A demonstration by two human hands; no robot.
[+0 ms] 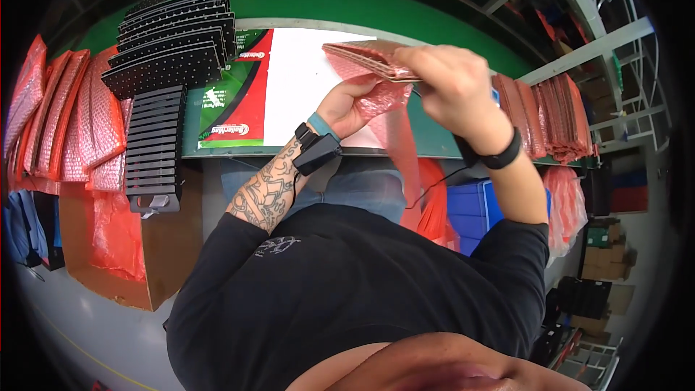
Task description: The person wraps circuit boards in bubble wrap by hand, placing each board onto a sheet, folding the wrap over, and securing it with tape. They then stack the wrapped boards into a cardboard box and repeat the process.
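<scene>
Above the white sheet (297, 87) on the table, I hold a flat bundle (362, 56) partly wrapped in pink bubble wrap. Its layered edges show; what lies inside is hidden. My right hand (452, 80) is closed over the bundle's right end, its fingertips partly hidden. Below it, my left hand (342, 108) grips a fold of the bubble wrap (382, 100) between thumb and fingers. A long strip of the wrap (398, 148) hangs down over the table's front edge toward my lap.
Black perforated panels (170, 51) stand in a row at the left, behind a slotted black rack (156, 145). Pink bubble-wrap pouches (98, 116) lean farther left, above a cardboard box (170, 246). Wrapped bundles (554, 116) stand at right. Below are blue bins (467, 210).
</scene>
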